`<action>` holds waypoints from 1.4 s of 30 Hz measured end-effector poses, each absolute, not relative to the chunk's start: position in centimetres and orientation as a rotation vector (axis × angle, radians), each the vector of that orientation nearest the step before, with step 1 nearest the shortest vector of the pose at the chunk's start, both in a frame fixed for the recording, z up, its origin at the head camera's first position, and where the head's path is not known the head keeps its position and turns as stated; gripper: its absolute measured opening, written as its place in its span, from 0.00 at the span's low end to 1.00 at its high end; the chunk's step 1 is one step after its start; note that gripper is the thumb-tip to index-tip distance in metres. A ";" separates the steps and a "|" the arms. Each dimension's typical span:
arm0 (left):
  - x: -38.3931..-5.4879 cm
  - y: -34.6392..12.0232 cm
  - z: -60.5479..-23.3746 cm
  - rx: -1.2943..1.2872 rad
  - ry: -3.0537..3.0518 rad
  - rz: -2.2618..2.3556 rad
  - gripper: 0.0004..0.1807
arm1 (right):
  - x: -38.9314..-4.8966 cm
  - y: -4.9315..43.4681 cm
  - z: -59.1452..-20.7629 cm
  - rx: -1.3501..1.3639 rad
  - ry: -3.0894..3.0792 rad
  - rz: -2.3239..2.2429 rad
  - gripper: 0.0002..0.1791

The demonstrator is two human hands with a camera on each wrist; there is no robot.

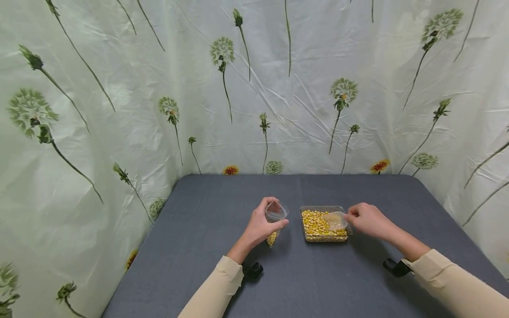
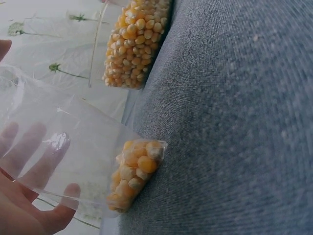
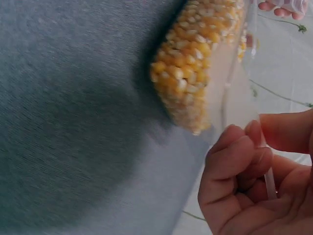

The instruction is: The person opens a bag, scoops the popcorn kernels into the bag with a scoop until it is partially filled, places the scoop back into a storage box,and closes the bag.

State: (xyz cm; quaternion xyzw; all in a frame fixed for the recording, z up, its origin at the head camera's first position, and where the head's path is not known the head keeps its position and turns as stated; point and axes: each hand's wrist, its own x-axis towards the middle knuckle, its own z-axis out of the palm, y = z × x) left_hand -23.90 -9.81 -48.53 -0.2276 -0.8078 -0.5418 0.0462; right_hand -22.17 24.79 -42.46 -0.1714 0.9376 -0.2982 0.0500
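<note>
My left hand point(image 1: 260, 224) holds a clear plastic bag point(image 1: 275, 213) upright, thumb on one side and fingers on the other. The bag's mouth gapes open, and some corn kernels point(image 2: 134, 171) lie in its bottom corner, close to the cloth. To the right stands a clear plastic box point(image 1: 321, 207) filled with yellow corn kernels point(image 1: 314, 223). My right hand point(image 1: 370, 219), at the box's right edge, pinches the handle of a translucent scoop point(image 1: 335, 220). The scoop's bowl lies over the kernels within the box; how deep it sits cannot be told.
A dark grey cloth point(image 1: 191, 265) covers the table. Behind it hangs a pale curtain point(image 1: 302, 110) printed with dandelions. Black wrist mounts point(image 1: 254, 269) show under both forearms, just above the cloth.
</note>
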 end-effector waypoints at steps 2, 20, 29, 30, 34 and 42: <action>-23.9 -9.8 -48.5 -0.690 -2.462 -1.662 0.35 | -22.2 25.0 -42.8 -0.500 2.816 -0.958 0.25; -24.2 -9.8 -49.0 -0.659 -2.449 -1.671 0.35 | -22.7 26.2 -43.8 -0.387 2.568 -1.285 0.21; -24.1 -9.7 -48.9 -0.668 -2.446 -1.653 0.35 | -22.7 27.0 -44.0 -0.341 2.472 -1.388 0.24; -24.1 -9.7 -48.9 -0.666 -2.449 -1.651 0.36 | -22.7 27.1 -44.0 -0.333 2.456 -1.403 0.24; -24.1 -9.6 -48.9 -0.657 -2.461 -1.652 0.39 | -22.6 27.3 -43.9 -0.303 2.400 -1.464 0.25; -24.0 -9.5 -49.0 -0.669 -2.445 -1.648 0.36 | -22.3 27.6 -43.4 -0.253 2.374 -1.504 0.25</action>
